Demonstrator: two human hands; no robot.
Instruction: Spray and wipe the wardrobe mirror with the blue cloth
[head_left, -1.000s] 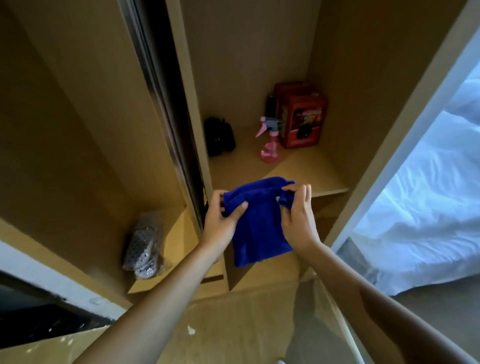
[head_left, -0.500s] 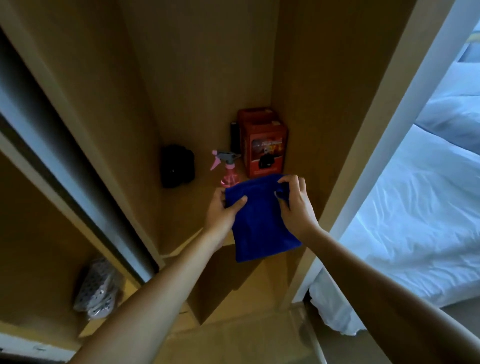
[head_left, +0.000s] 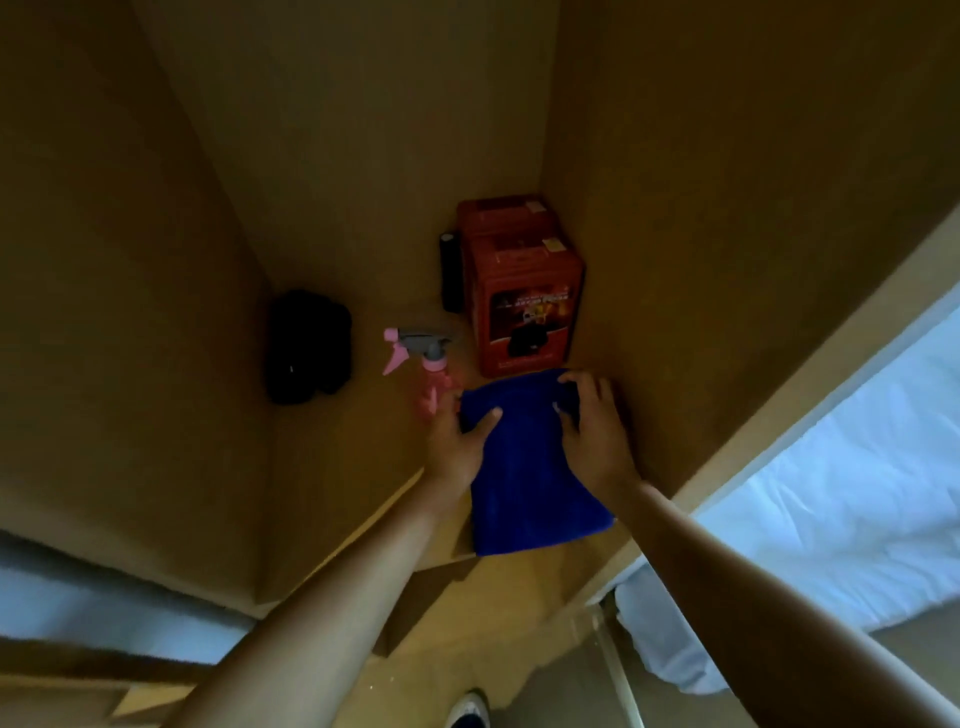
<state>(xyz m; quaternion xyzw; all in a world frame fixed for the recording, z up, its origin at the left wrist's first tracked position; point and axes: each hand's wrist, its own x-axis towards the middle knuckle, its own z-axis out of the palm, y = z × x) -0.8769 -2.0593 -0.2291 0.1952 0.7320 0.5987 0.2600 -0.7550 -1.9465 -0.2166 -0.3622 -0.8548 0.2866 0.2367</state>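
Note:
Both my hands hold a folded blue cloth (head_left: 530, 467) by its upper corners over the front edge of a wooden wardrobe shelf (head_left: 363, 447). My left hand (head_left: 457, 441) pinches the left corner, with the thumb lying on the fabric. My right hand (head_left: 595, 431) grips the right corner, close to the wardrobe's right wall. A pink spray bottle (head_left: 428, 371) with a grey head stands on the shelf just left of the cloth, touching or nearly touching my left hand. No mirror surface is clearly in view.
A red box (head_left: 522, 301) stands at the shelf's back right corner with a slim black object (head_left: 451, 273) beside it. A black bundle (head_left: 309, 345) sits at the left wall. A white bed (head_left: 831, 488) lies outside on the right. My shoe (head_left: 467, 712) shows below.
My view has shifted right and deeper into the wardrobe compartment. Both hands have carried the cloth forward onto the shelf edge, up beside the spray bottle and the red box.

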